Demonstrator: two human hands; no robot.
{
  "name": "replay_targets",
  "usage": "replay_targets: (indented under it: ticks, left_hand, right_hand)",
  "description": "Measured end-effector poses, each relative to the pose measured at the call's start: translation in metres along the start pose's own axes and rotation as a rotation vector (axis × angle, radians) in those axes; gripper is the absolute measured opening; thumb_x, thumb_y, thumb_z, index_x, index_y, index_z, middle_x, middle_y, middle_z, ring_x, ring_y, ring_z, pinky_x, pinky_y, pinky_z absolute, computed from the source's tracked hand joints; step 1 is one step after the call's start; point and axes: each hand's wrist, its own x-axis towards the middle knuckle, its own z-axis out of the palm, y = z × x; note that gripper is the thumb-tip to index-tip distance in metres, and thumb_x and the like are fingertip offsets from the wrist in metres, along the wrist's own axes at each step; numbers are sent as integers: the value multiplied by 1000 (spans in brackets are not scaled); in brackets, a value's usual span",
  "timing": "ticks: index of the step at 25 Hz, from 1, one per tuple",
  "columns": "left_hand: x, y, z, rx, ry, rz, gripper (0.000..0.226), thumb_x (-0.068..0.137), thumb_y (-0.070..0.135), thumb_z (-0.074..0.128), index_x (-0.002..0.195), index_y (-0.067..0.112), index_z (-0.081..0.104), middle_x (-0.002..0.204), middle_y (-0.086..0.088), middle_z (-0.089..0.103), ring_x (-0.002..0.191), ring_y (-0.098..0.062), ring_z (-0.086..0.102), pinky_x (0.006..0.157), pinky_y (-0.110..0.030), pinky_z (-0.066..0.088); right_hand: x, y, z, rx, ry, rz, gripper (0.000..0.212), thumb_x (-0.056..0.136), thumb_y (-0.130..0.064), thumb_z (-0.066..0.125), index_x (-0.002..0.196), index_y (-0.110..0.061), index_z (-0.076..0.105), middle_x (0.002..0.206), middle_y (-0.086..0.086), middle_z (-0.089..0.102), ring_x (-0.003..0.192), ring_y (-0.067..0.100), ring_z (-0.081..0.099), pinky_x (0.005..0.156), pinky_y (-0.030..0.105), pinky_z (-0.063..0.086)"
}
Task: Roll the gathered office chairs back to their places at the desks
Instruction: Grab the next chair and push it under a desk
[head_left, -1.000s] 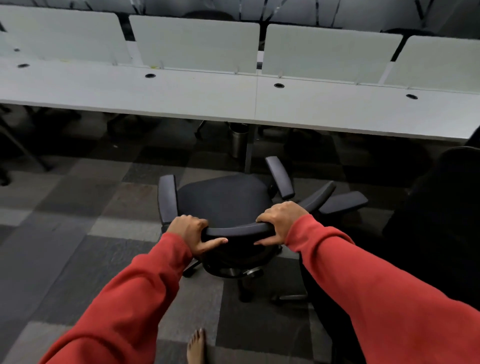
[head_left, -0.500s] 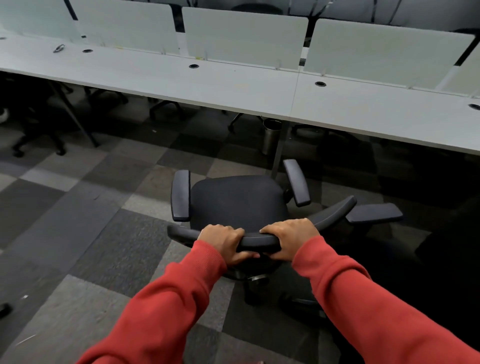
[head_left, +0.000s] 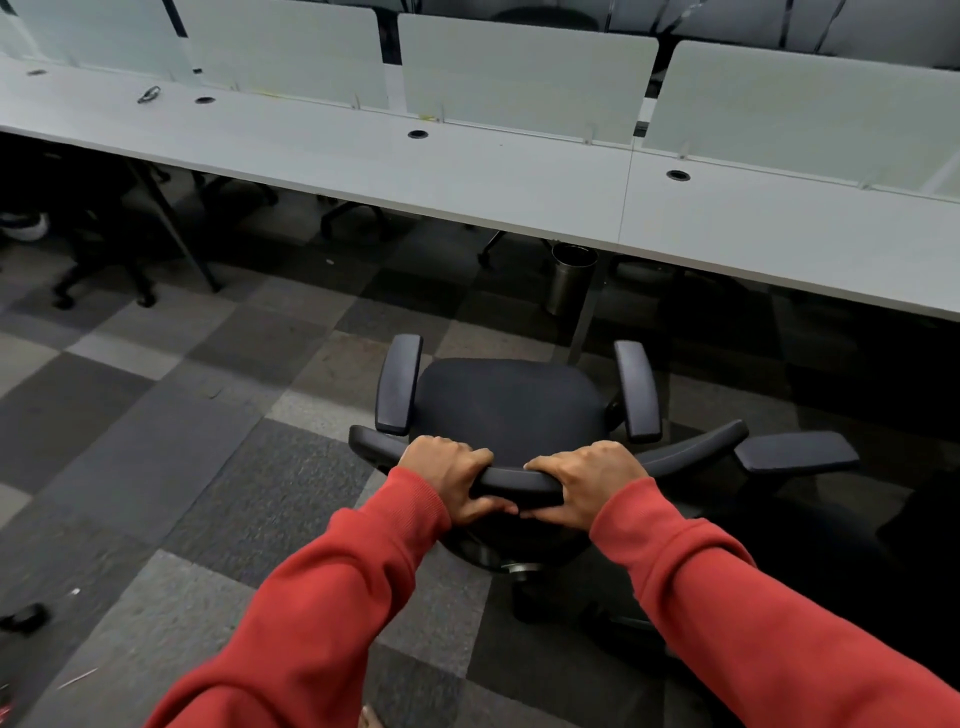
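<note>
On grey carpet (head_left: 156, 467), short of long white bench (head_left: 415, 171) | black padded office chair (head_left: 509, 410) sits straight ahead, seat facing bench | left hand (head_left: 447, 478) and right hand (head_left: 587, 478), equally near, fingers (head_left: 475, 460) wrapped round its back rim

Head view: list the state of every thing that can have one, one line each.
Office chair: upright on the carpet, seat empty, facing the desk, not yet tucked under it.
Left hand: grips the top of the chair's backrest.
Right hand: grips the backrest top beside the left hand.
Second chair: stands close on the right, mostly in shadow.
Waste bin: upright under the desk.
</note>
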Motion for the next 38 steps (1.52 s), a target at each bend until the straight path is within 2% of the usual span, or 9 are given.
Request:
replay_targets:
  ticks: [3, 7, 10, 12, 15, 18, 20, 25, 38]
  left_hand:
    - [-4, -20, 4, -16, 15, 34, 87, 62, 88, 13, 90, 20, 59, 86, -3, 70, 79, -29, 67, 63, -33, 39]
    - [-8, -57, 5, -8, 56, 64, 80, 65, 86, 22, 83, 17, 60, 77, -6, 69, 71, -32, 66, 58, -31, 34]
    - [-10, -96, 10, 2, 38, 59, 77, 71, 86, 32, 92, 17, 60, 87, -7, 69, 80, -32, 66, 63, -32, 33]
    - [-13, -123, 13, -15, 49, 47, 78, 70, 86, 31, 89, 17, 61, 82, -6, 68, 76, -31, 66, 61, -32, 35]
    - [-25, -160, 16, -26, 31, -1, 73, 67, 87, 33, 80, 20, 61, 75, -1, 66, 69, -28, 65, 56, -32, 39]
    - [-34, -200, 11, -61, 32, -92, 67, 66, 86, 45, 77, 22, 59, 80, 2, 67, 78, -24, 65, 62, -33, 42]
    - [-36, -226, 4, -84, -10, -168, 66, 64, 86, 52, 80, 22, 61, 85, 3, 69, 85, -22, 65, 67, -32, 44]
    - [-39, -284, 3, -135, -112, -269, 78, 57, 91, 53, 91, 21, 62, 94, -1, 69, 92, -25, 64, 73, -35, 49]
    - [-30, -435, 2, -77, -142, -381, 75, 59, 91, 52, 96, 26, 61, 97, 5, 68, 92, -21, 63, 71, -32, 43]
  right_hand:
    - [10, -14, 8, -18, 58, 7, 58, 71, -79, 37, 89, -35, 70, 65, -11, 68, 50, 12, 63, 46, 27, 47]
    - [37, -35, 13, -10, 90, 26, 54, 72, -77, 38, 84, -33, 68, 64, -12, 67, 49, 12, 63, 45, 26, 45]
    - [75, -52, 15, -34, 65, 26, 52, 71, -76, 39, 82, -34, 67, 62, -12, 65, 48, 11, 62, 44, 25, 41]
    - [99, -63, 17, -30, 33, 30, 50, 72, -76, 44, 85, -34, 68, 64, -13, 66, 49, 11, 62, 44, 25, 42]
    - [131, -87, 23, 26, 5, 71, 48, 71, -73, 61, 100, -36, 69, 79, -12, 72, 65, 14, 69, 56, 28, 47]
    - [175, -100, 15, 109, -148, 77, 56, 75, -73, 56, 121, -41, 59, 106, -13, 71, 96, 14, 68, 76, 31, 49]
    - [206, -96, 7, 86, -261, 93, 64, 74, -83, 47, 124, -43, 54, 112, -13, 69, 104, 16, 65, 80, 32, 47]
    - [262, -106, 12, -29, -357, 150, 77, 66, -94, 38, 121, -43, 56, 105, -1, 71, 101, 24, 66, 83, 33, 47]
    - [424, -138, 31, -75, -239, 76, 82, 61, -97, 31, 113, -42, 61, 94, -8, 72, 95, 15, 67, 77, 29, 46]
